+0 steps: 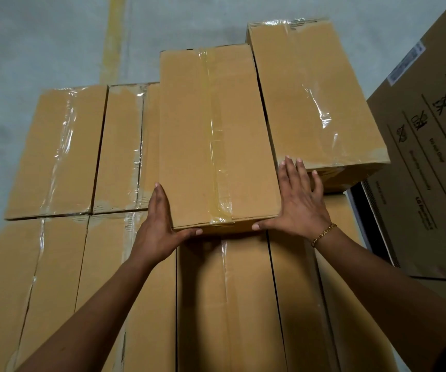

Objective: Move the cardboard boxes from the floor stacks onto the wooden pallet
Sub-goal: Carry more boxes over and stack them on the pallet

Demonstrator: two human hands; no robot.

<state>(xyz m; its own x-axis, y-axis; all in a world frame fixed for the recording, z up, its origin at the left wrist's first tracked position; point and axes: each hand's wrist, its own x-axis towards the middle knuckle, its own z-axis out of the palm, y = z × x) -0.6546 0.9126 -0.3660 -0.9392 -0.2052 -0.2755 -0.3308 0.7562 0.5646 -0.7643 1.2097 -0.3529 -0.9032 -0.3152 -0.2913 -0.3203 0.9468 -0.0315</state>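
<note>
Nearest lies a layer of taped boxes (227,304). On it, in the middle, stands one cardboard box (213,135). The left hand (157,232) and right hand (301,202) press its near corners, fingers straight, thumbs along its near edge. Farther right, touching it, stands another box (313,89).

Your head cam looks steeply down & fwd from just above, v. close: left hand (160,229) and right hand (299,205) sit mid-frame, either side of the box (216,135); floor (41,36) fills the top, beyond the grip.
</note>
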